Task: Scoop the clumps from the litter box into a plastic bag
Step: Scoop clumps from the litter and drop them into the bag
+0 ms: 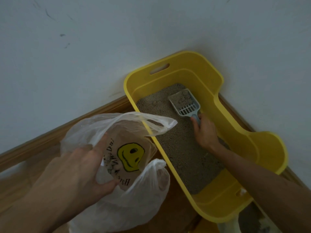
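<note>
A yellow litter box [208, 78] stands in the corner, filled with grey-brown litter [181, 148]. My right hand [204, 132] grips the handle of a grey slotted scoop [185, 103], which sits over the litter at the far end and carries a few clumps. To the left of the box, my left hand [75, 169] holds open the rim of a clear plastic bag [127, 209] printed with a yellow smiley face. A few clumps [110, 167] lie inside the bag near my fingers. The bag's far edge drapes over the box's left wall.
White walls [101, 47] meet behind the box, with a wooden skirting board [50, 137] along the floor. The wooden floor [13, 184] shows at the left. A pale object [250, 219] lies at the bottom right beside the box.
</note>
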`<state>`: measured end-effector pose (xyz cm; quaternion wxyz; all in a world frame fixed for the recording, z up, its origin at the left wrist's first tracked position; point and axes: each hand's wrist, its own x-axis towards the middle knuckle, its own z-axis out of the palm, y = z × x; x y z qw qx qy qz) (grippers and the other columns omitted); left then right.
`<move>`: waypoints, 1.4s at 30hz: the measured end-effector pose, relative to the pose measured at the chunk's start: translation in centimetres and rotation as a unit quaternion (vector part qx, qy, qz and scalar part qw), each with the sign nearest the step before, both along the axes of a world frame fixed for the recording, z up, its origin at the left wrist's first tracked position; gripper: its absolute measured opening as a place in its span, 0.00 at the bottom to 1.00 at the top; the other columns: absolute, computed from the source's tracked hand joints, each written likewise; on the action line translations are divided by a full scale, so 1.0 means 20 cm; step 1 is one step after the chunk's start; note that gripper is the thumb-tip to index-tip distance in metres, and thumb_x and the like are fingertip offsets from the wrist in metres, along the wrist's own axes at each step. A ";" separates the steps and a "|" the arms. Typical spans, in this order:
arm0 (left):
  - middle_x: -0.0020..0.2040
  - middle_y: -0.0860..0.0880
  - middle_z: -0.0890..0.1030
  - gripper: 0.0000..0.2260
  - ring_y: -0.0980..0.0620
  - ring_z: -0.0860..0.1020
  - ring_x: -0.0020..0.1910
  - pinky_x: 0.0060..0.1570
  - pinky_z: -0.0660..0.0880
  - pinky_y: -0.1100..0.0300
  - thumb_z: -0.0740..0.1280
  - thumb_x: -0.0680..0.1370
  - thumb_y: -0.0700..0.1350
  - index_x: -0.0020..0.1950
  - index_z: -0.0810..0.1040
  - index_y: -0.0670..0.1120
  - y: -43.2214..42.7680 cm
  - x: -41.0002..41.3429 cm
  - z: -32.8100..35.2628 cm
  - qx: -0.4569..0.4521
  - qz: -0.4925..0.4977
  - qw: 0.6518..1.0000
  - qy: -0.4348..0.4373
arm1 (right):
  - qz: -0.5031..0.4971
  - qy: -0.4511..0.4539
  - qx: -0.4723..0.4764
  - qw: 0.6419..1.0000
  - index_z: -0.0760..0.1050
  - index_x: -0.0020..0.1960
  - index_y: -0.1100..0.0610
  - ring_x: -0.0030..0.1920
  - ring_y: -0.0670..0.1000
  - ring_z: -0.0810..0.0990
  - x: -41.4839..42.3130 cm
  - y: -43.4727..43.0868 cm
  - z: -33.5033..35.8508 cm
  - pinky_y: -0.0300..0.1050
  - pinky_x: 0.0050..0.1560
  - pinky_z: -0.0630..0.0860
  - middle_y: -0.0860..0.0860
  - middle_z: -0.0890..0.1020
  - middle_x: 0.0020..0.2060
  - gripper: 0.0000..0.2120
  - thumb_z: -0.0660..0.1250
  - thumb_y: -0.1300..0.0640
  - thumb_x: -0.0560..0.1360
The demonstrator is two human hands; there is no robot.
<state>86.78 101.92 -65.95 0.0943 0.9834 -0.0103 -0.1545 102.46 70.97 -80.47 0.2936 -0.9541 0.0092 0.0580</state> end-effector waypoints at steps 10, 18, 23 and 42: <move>0.34 0.56 0.75 0.48 0.52 0.77 0.34 0.30 0.77 0.53 0.60 0.59 0.75 0.70 0.38 0.62 -0.01 0.01 -0.01 -0.020 -0.019 0.999 -0.018 | 0.034 -0.025 0.004 0.999 0.70 0.55 0.60 0.33 0.51 0.75 -0.07 0.02 0.05 0.56 0.35 0.76 0.53 0.77 0.37 0.13 0.56 0.50 0.82; 0.40 0.58 0.71 0.50 0.57 0.77 0.48 0.42 0.75 0.61 0.58 0.64 0.76 0.74 0.33 0.58 -0.03 0.03 0.02 0.066 -0.010 0.997 0.038 | 0.072 0.000 0.029 0.997 0.69 0.55 0.58 0.29 0.51 0.75 -0.15 0.04 0.06 0.50 0.28 0.73 0.50 0.76 0.33 0.12 0.55 0.50 0.82; 0.40 0.58 0.71 0.47 0.57 0.74 0.42 0.42 0.77 0.59 0.59 0.63 0.76 0.70 0.35 0.60 -0.01 0.02 0.01 0.040 0.000 0.998 0.052 | 0.073 -0.001 0.036 0.997 0.70 0.55 0.57 0.27 0.49 0.75 -0.17 0.05 0.05 0.47 0.26 0.73 0.52 0.78 0.34 0.11 0.56 0.50 0.82; 0.43 0.58 0.70 0.43 0.56 0.66 0.40 0.41 0.71 0.61 0.62 0.68 0.71 0.72 0.39 0.58 -0.05 0.02 0.08 0.060 -0.002 0.995 0.077 | 0.087 -0.092 0.038 0.991 0.72 0.52 0.51 0.29 0.46 0.74 -0.27 -0.09 0.60 0.34 0.24 0.65 0.47 0.73 0.27 0.05 0.60 0.51 0.80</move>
